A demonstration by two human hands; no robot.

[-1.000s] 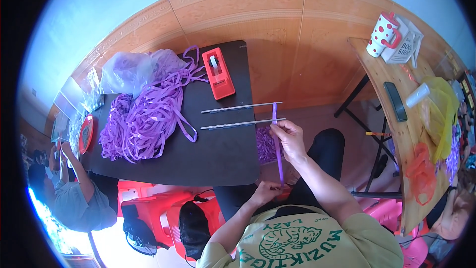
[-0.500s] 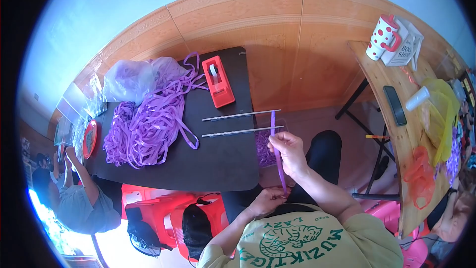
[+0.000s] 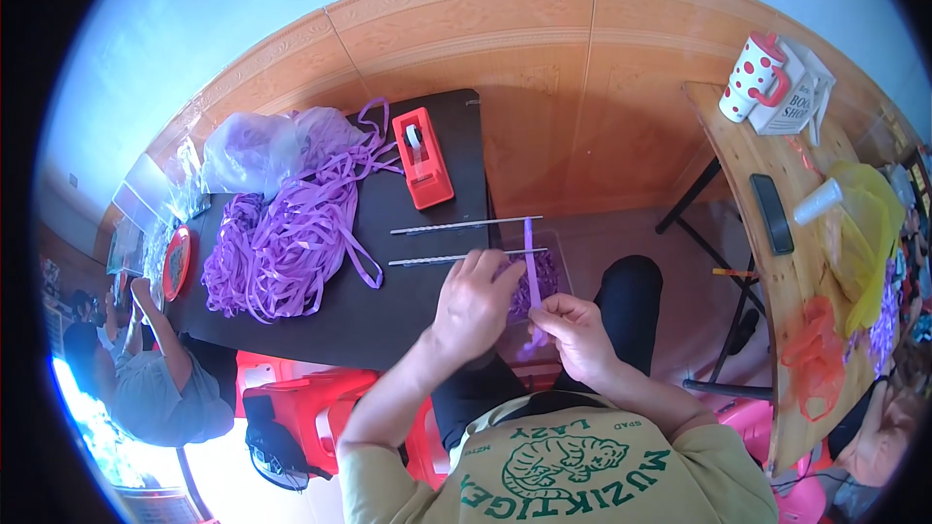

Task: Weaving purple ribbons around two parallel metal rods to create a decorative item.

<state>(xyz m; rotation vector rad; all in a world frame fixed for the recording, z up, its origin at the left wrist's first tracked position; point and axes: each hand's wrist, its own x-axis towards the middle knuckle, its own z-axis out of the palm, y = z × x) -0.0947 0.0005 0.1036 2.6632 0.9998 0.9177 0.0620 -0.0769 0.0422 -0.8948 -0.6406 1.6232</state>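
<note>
A flat purple ribbon (image 3: 533, 277) hangs from two thin twisted metal rods (image 3: 437, 227) that jut past the black table's right edge. Its lower part is pinched between the thumb and fingers of my right hand (image 3: 578, 335), with a loose tail dangling below. My left hand (image 3: 474, 303) is beside the ribbon, just under the nearer rod, back uppermost. Its fingers are curled in and its fingertips come close to the ribbon; what they hold, if anything, is hidden. Below the rods, a clear bin (image 3: 571, 277) containing purple strips is partly covered by my hands.
On the black table (image 3: 388, 330) lie a heap of purple ribbon (image 3: 291, 252), a plastic bag (image 3: 248, 150) and a red tape dispenser (image 3: 424, 160). Red chairs (image 3: 311, 398) stand near its front. To the right, a wooden table (image 3: 743, 150) bears a phone (image 3: 772, 212) and bags. Another person (image 3: 165, 393) sits far left.
My left hand has come up from my lap to beside the ribbon near the rods. My right hand has slid lower along the ribbon, whose bottom end now hangs loose.
</note>
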